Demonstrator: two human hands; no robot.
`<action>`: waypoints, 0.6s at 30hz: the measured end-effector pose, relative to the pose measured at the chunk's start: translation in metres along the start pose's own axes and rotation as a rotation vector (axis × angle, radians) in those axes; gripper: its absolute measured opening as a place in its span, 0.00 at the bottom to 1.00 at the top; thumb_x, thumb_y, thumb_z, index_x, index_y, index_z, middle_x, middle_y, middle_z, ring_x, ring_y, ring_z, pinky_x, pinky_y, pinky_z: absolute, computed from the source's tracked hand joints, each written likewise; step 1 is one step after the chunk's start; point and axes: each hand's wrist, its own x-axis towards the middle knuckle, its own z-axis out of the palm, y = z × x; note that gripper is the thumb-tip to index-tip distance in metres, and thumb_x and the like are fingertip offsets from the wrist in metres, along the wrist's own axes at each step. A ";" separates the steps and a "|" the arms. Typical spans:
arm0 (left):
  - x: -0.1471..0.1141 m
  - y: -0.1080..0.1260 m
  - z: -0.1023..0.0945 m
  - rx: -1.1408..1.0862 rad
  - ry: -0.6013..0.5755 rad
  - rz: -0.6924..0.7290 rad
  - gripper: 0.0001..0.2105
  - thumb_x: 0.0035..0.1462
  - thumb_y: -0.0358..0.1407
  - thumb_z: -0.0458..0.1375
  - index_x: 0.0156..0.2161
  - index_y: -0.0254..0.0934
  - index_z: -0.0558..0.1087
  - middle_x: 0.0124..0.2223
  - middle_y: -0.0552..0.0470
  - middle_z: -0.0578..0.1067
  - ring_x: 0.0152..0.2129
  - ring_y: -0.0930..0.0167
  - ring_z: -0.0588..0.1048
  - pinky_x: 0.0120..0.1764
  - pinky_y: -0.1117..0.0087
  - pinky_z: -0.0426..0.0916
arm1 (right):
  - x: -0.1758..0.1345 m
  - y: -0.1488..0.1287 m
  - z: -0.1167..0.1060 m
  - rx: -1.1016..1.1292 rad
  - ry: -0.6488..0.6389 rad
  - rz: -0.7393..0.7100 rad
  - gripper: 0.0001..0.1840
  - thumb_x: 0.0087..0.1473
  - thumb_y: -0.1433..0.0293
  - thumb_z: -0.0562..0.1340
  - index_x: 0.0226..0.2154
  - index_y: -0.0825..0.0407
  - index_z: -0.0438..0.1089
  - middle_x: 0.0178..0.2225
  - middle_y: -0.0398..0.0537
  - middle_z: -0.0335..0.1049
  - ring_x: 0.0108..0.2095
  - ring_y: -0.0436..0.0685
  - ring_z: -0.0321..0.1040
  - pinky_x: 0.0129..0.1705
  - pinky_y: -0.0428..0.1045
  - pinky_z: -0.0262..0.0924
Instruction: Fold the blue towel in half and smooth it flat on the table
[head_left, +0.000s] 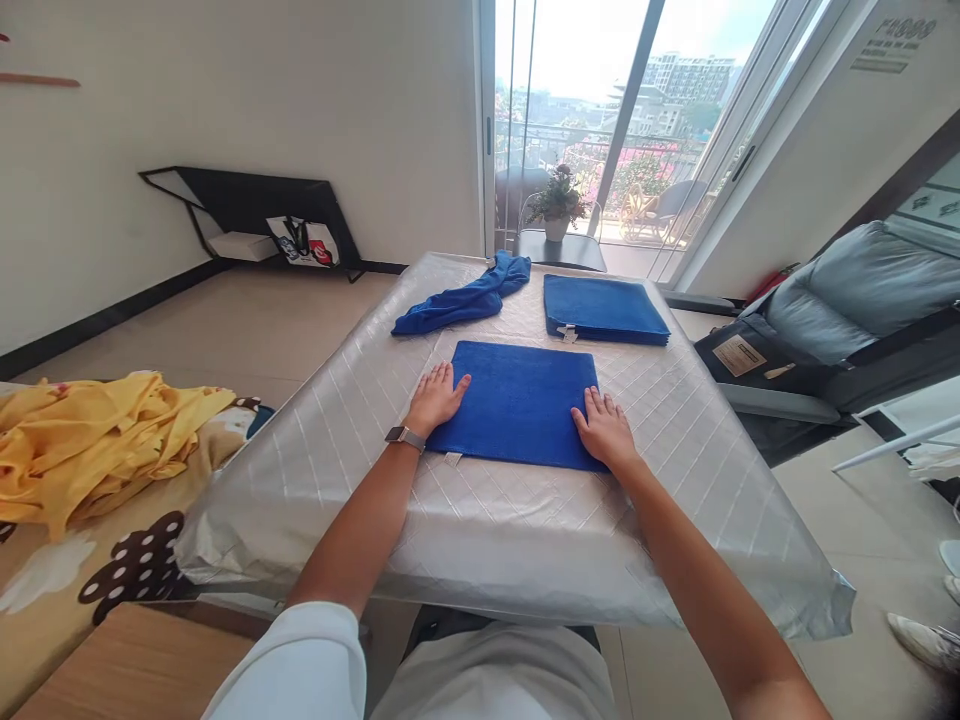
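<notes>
A blue cloth, spread flat as a rectangle with a small white tag at its near edge, lies in front of me on the table. My left hand rests flat on its left edge, fingers stretched out and thumb apart. On the right edge, my right hand lies flat too, its fingers extended. Beyond the flat cloth, to the right, sits a neat stack of folded blue cloths with a white tag showing. A crumpled blue cloth lies at the back left.
A silvery quilted cover drapes over the table. Yellow fabric is heaped on a patterned bed surface at left. A potted plant stands on a chair behind the table. At right is a grey recliner.
</notes>
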 end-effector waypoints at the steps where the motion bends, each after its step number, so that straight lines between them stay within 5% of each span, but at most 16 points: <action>1: 0.000 0.000 0.000 0.001 -0.007 0.000 0.42 0.71 0.57 0.29 0.73 0.24 0.51 0.75 0.32 0.51 0.73 0.57 0.50 0.72 0.52 0.45 | 0.000 0.000 -0.003 -0.025 -0.012 0.000 0.38 0.72 0.53 0.38 0.76 0.55 0.42 0.77 0.50 0.36 0.76 0.65 0.35 0.74 0.64 0.36; 10: 0.001 -0.001 0.000 0.022 -0.011 0.019 0.42 0.71 0.58 0.31 0.73 0.23 0.51 0.75 0.30 0.51 0.73 0.55 0.51 0.71 0.50 0.46 | 0.057 0.003 -0.034 -0.030 -0.023 -0.051 0.36 0.72 0.57 0.38 0.75 0.54 0.45 0.77 0.52 0.38 0.76 0.64 0.36 0.74 0.64 0.36; 18: 0.001 -0.004 0.004 0.068 -0.003 0.020 0.42 0.71 0.58 0.32 0.73 0.24 0.52 0.75 0.32 0.52 0.73 0.55 0.52 0.71 0.50 0.47 | 0.105 0.010 -0.012 0.070 0.012 -0.012 0.37 0.73 0.57 0.38 0.76 0.58 0.41 0.77 0.54 0.36 0.76 0.61 0.35 0.74 0.60 0.34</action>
